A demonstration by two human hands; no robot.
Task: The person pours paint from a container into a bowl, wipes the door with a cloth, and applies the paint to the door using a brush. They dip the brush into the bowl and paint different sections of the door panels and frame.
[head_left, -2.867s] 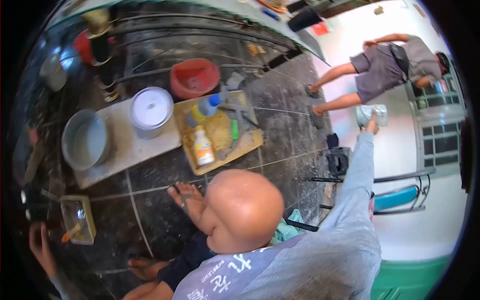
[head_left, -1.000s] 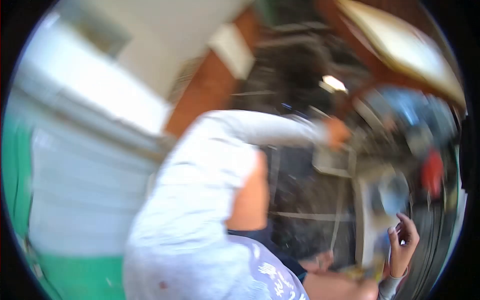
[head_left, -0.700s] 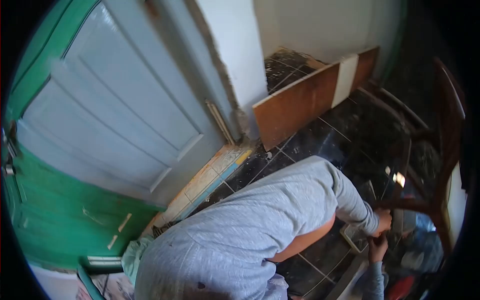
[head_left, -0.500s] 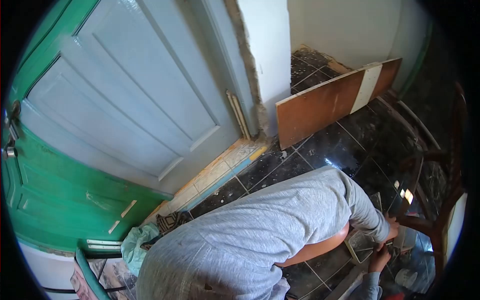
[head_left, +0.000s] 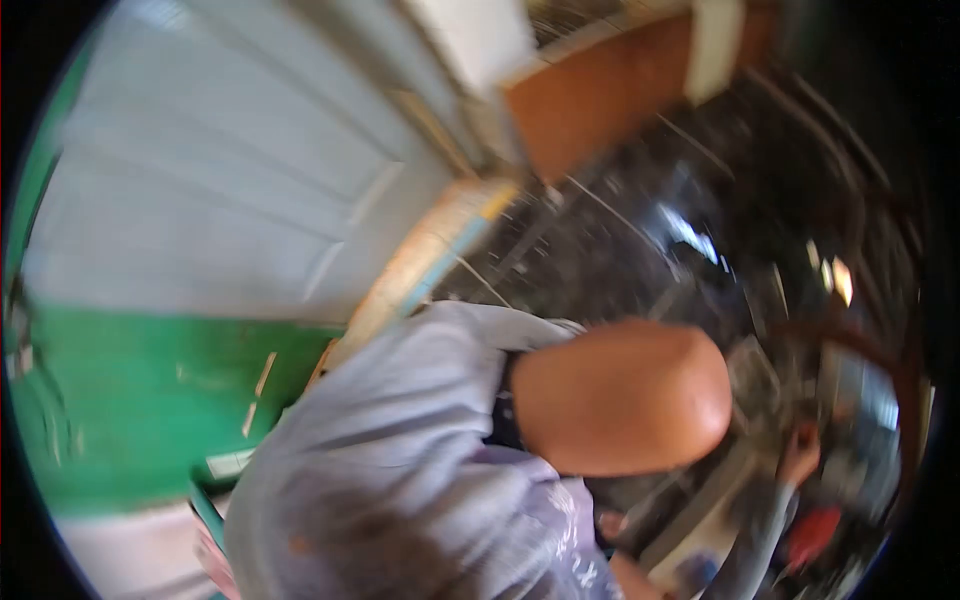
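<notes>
My right hand (head_left: pixel 799 455) is at the lower right, at the end of a grey sleeve. Its fingers look drawn together, but blur hides what they grip. Beside it lies a shallow pale-edged tray (head_left: pixel 755 375), and a clear plastic-looking container (head_left: pixel 862 390) stands just beyond. Below the hand is a red object (head_left: pixel 812 535) too smeared to name. My left hand does not show; the grey sleeve (head_left: pixel 400 390) on that side ends out of sight behind my bent bare knee (head_left: pixel 640 400).
A brown board (head_left: pixel 610 85) with a white strip stands on its edge on the dark tiled floor (head_left: pixel 600 240). On the left is a grey and green door (head_left: pixel 200 350), with a tiled threshold (head_left: pixel 425 250) at its foot. Dark wooden furniture (head_left: pixel 890 350) curves along the right edge.
My view has swung and blurred. My left arm has drawn back from the tray, baring my knee, and its hand has gone out of sight. My right hand remains near the tray.
</notes>
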